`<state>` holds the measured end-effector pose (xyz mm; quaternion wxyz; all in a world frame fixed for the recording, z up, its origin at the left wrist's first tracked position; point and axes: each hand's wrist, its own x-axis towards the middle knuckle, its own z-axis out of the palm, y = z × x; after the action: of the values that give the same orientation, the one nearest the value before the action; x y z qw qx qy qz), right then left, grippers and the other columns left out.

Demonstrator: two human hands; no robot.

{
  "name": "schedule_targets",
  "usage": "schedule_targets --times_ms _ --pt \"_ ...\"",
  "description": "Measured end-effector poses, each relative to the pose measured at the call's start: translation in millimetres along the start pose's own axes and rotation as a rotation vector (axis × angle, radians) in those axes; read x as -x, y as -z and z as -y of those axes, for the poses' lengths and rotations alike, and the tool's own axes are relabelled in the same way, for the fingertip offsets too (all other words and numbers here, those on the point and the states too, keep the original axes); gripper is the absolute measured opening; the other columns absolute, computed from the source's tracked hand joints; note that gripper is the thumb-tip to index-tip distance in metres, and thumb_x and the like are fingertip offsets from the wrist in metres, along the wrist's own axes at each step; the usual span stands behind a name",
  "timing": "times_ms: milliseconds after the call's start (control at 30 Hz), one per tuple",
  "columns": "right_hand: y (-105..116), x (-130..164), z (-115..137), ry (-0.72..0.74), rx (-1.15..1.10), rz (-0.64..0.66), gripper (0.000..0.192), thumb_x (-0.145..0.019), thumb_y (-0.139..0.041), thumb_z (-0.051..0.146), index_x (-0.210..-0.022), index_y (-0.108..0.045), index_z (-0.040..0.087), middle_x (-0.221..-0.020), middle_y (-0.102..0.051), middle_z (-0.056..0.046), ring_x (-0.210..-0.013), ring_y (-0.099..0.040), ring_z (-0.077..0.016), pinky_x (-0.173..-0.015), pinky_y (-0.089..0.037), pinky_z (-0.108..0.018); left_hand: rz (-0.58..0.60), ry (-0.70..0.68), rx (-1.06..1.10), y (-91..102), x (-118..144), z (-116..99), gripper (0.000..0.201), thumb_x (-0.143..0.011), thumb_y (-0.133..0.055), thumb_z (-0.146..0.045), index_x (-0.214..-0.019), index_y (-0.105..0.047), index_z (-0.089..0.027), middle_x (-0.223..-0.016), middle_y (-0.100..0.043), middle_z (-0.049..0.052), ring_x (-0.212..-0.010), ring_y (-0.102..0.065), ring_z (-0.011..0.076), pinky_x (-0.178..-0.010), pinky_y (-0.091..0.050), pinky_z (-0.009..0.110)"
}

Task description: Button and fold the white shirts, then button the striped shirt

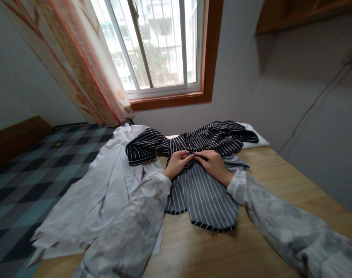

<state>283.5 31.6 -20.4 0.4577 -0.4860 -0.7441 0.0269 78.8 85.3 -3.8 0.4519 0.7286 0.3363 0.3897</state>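
A black shirt with white stripes lies on the wooden table, its paler grey striped inside turned up toward me. My left hand pinches the dark edge of the cloth near the middle. Close beside it, my right hand pinches the same edge, the fingertips of both hands almost touching. Whatever small part sits between the fingertips is too small to make out. One striped sleeve stretches out to the left over white cloth.
White garments are heaped along the table's left side, and more white cloth shows behind the shirt. A bed with a checked cover adjoins the wooden table at left. The window wall stands behind.
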Motion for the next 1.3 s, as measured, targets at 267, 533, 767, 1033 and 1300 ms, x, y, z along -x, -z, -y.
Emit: schedule_targets --times_ms 267,533,767,1033,1300 --pt "2.8 0.4 6.1 0.092 0.218 0.066 0.023 -0.111 -0.062 0.026 -0.123 -0.081 0.022 -0.114 -0.084 -0.009 -0.103 -0.077 -0.0273 -0.099 -0.052 -0.045 0.009 0.018 -0.002 2.5 -1.0 2.8 0.067 -0.086 -0.079 -0.071 -0.065 -0.040 -0.022 -0.061 -0.030 -0.007 -0.057 -0.024 0.0090 -0.054 -0.014 0.027" --pt "5.4 0.7 9.1 0.133 0.314 0.096 0.022 -0.113 -0.057 0.024 -0.117 -0.078 0.019 -0.109 -0.082 -0.010 -0.100 -0.074 -0.0269 -0.097 -0.049 -0.044 0.018 0.055 0.042 0.4 -0.3 -0.3 0.069 -0.080 -0.084 -0.072 -0.064 -0.039 -0.022 -0.059 -0.031 -0.008 -0.055 -0.023 0.0077 -0.053 -0.013 0.026" --pt "3.5 0.6 9.7 0.165 0.332 0.141 0.028 -0.114 -0.053 0.023 -0.130 -0.075 0.019 -0.111 -0.081 -0.010 -0.101 -0.072 -0.0278 -0.100 -0.049 -0.045 0.005 0.035 0.033 3.1 -3.0 7.8 0.065 -0.082 -0.083 -0.069 -0.062 -0.044 -0.021 -0.059 -0.032 -0.007 -0.056 -0.025 0.0080 -0.052 -0.014 0.026" --pt "4.8 1.2 4.7 0.122 0.286 0.146 0.028 -0.112 -0.055 0.024 -0.121 -0.081 0.022 -0.110 -0.083 -0.010 -0.098 -0.072 -0.0276 -0.100 -0.047 -0.046 0.020 0.100 0.097 0.9 -1.1 1.3 0.067 -0.075 -0.087 -0.071 -0.064 -0.046 -0.021 -0.058 -0.033 -0.008 -0.054 -0.024 0.0069 -0.051 -0.013 0.025" --pt "7.3 0.5 7.6 0.089 0.278 0.132 0.025 -0.109 -0.060 0.023 -0.114 -0.084 0.026 -0.106 -0.084 -0.006 -0.092 -0.072 -0.0248 -0.100 -0.045 -0.044 0.031 0.139 0.156 0.5 -0.6 -5.0 0.058 -0.071 -0.091 -0.066 -0.068 -0.058 -0.018 -0.058 -0.045 -0.007 -0.054 -0.033 0.0068 -0.052 -0.019 0.024"
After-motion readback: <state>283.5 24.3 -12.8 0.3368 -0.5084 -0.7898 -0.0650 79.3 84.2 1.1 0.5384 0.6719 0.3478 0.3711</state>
